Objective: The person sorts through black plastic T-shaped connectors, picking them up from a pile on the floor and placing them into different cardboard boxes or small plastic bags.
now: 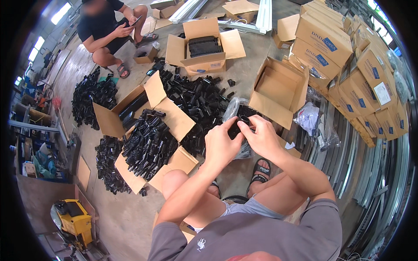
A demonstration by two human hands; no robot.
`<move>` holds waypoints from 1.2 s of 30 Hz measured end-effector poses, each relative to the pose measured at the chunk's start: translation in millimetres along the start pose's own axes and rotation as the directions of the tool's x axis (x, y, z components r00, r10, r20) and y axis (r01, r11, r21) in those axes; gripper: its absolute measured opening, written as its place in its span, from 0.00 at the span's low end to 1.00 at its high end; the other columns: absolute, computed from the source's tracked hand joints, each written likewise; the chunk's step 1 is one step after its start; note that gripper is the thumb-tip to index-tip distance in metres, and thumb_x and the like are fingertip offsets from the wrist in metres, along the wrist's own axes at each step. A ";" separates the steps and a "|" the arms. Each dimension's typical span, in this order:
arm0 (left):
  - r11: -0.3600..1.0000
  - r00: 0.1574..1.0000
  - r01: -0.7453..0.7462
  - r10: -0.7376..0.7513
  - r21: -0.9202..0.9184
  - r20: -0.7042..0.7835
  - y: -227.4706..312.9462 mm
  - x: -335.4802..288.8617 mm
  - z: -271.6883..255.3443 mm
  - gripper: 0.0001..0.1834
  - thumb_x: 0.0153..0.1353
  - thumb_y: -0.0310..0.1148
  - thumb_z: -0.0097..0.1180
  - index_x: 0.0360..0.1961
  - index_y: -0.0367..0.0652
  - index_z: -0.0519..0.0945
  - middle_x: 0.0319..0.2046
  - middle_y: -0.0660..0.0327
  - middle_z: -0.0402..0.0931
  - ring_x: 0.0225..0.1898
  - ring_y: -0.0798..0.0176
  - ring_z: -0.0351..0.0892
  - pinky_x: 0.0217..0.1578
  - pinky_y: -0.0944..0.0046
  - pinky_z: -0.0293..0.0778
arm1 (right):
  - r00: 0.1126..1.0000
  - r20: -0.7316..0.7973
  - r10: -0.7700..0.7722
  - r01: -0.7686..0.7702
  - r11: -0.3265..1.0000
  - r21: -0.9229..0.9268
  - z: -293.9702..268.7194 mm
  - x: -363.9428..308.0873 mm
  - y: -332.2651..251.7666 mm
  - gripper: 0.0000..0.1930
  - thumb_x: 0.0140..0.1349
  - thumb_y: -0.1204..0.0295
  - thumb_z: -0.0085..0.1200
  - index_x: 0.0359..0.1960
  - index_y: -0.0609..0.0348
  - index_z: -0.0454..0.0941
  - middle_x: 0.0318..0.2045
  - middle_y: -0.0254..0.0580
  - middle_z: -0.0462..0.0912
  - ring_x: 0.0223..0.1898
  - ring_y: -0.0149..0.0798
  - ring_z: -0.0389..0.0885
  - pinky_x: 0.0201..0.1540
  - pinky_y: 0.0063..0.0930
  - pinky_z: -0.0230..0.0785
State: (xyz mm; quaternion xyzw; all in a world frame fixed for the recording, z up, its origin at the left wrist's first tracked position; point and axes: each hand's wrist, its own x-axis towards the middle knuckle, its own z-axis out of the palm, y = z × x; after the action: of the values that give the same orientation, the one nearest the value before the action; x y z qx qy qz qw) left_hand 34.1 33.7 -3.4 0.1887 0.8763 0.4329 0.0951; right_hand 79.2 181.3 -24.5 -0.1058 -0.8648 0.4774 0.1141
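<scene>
Both of my hands are raised over the floor, fingertips together around a small black tube-like piece [244,118]. My left hand [221,141] grips it from the left with thumb and fingers. My right hand [264,135] closes on it from the right; the fingers partly cover the piece. Just beyond and below the hands lies a clear plastic bag [235,107]. A wide heap of similar black pieces [199,102] spreads on the floor left of my hands. More of them [149,145] are mounded over an open cardboard box [109,120].
An open box with neat rows of black pieces [203,46] stands farther off. An open carton [278,82] sits right of my hands. Stacked cartons [324,41] and long metal profiles [348,161] line the right. A person [102,35] crouches at far left holding a phone.
</scene>
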 end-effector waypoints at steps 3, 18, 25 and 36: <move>0.955 0.981 0.058 -0.001 -0.290 0.193 -13.1 2.2 -12.5 0.31 0.55 0.37 0.67 0.59 0.35 0.77 0.44 0.45 0.84 0.44 0.58 0.84 0.47 0.62 0.77 | 0.999 0.041 0.029 -0.028 0.999 -0.024 -6.0 2.3 2.6 0.21 0.65 0.59 0.58 0.28 0.71 0.74 0.26 0.56 0.77 0.25 0.49 0.78 0.29 0.41 0.65; 0.308 0.745 0.664 -0.191 -0.682 0.639 -26.5 -2.7 9.7 0.21 0.73 0.46 0.49 0.54 0.40 0.77 0.43 0.59 0.82 0.46 0.65 0.80 0.50 0.62 0.74 | 0.943 0.231 0.238 -0.299 0.913 0.279 -9.1 4.9 14.6 0.17 0.71 0.63 0.53 0.38 0.70 0.79 0.28 0.42 0.81 0.28 0.32 0.82 0.30 0.26 0.76; 0.272 0.852 0.523 -0.138 -0.808 0.505 -25.4 -1.4 7.5 0.17 0.74 0.43 0.49 0.50 0.40 0.79 0.40 0.62 0.82 0.41 0.68 0.81 0.45 0.65 0.77 | 0.999 -0.038 -0.020 0.022 0.998 0.054 -18.8 17.5 14.0 0.14 0.70 0.65 0.54 0.44 0.66 0.81 0.36 0.45 0.83 0.35 0.36 0.83 0.40 0.30 0.74; 0.194 0.899 0.409 -0.253 -0.892 0.357 -37.7 6.7 -7.0 0.18 0.71 0.49 0.50 0.46 0.45 0.79 0.37 0.63 0.80 0.40 0.65 0.80 0.45 0.63 0.76 | 0.765 0.490 0.418 -0.069 0.809 -0.583 38.0 20.3 142.5 0.15 0.63 0.60 0.55 0.42 0.57 0.85 0.40 0.56 0.85 0.46 0.55 0.84 0.51 0.46 0.74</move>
State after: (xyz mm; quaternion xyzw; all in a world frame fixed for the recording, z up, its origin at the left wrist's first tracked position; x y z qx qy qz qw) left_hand 16.4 10.5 -29.1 -0.0719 0.4504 0.8240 0.3361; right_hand 59.2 231.1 -163.4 -0.0935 -0.9302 0.2374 -0.2638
